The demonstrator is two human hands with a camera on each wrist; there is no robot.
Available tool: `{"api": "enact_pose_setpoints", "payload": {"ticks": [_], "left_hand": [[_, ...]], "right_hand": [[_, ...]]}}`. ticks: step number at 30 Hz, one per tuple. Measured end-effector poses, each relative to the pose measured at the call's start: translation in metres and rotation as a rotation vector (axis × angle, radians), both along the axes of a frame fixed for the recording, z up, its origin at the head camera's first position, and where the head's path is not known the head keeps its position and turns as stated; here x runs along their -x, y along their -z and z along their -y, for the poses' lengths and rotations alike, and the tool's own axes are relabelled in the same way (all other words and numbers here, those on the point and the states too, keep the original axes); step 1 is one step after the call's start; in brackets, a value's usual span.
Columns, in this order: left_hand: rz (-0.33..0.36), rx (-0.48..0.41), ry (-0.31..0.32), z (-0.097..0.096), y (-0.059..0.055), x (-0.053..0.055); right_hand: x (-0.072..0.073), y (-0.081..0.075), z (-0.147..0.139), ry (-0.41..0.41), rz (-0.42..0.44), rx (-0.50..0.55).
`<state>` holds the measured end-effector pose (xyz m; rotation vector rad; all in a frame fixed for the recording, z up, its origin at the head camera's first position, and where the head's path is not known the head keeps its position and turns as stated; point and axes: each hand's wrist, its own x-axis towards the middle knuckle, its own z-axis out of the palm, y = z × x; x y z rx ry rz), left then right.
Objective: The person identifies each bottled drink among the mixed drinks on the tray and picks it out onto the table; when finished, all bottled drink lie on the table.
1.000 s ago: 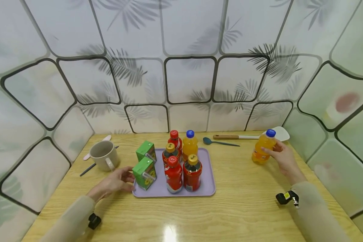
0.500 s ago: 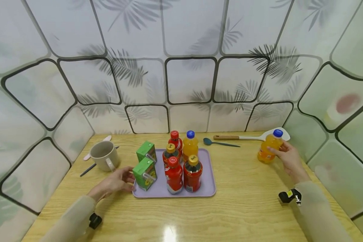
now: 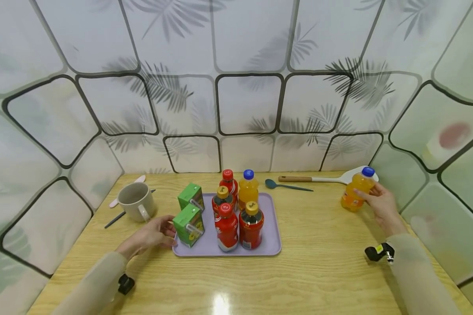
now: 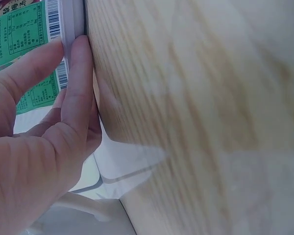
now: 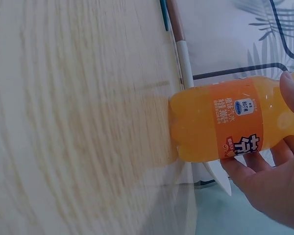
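Note:
My right hand [image 3: 383,207] grips a small bottle of orange soda [image 3: 354,192] with a blue cap at the right side of the table. In the right wrist view, thumb and fingers wrap its upper part; the base is close to the wood. At the left corner of a lilac tray [image 3: 271,232], my left hand [image 3: 153,235] pinches the rim between thumb and forefinger. Two green drink cartons [image 3: 189,225] stand on the tray beside that hand. Right of them stand several bottles: red ones [image 3: 226,232], dark ones with yellow caps [image 3: 251,229] and another orange soda [image 3: 248,190].
A grey mug [image 3: 135,202] stands left of the tray, with a pink-handled utensil [image 3: 113,203] and a dark thin utensil [image 3: 115,220] around it. A teal spoon [image 3: 287,187] and a white spatula with a wooden handle [image 3: 295,179] lie along the back wall.
My right hand has shifted right and slightly back with the orange soda bottle, which now overlaps the spatula head more. The left hand and the tray have stayed put.

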<state>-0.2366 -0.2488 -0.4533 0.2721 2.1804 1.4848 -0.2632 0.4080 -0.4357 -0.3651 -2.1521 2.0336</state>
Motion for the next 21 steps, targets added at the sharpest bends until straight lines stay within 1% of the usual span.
{"api": "enact_pose_setpoints", "payload": {"ticks": [6,10,16,21], "left_hand": [[0.036,-0.034,-0.009,-0.0005,0.0009,-0.0005],[0.049,-0.05,-0.012,-0.0004,0.0012,-0.0003],[0.068,-0.06,-0.022,-0.0007,0.0008,0.0005],[0.079,-0.076,-0.027,-0.001,0.0012,0.0009]], "right_hand": [[0.0013,-0.0002,0.0002,0.009,0.026,0.0],[-0.0005,0.0011,0.0007,0.013,0.027,-0.032],[-0.0027,0.0029,0.0025,0.016,-0.003,-0.033],[-0.0051,0.0018,0.0029,0.008,-0.045,0.012]]}}
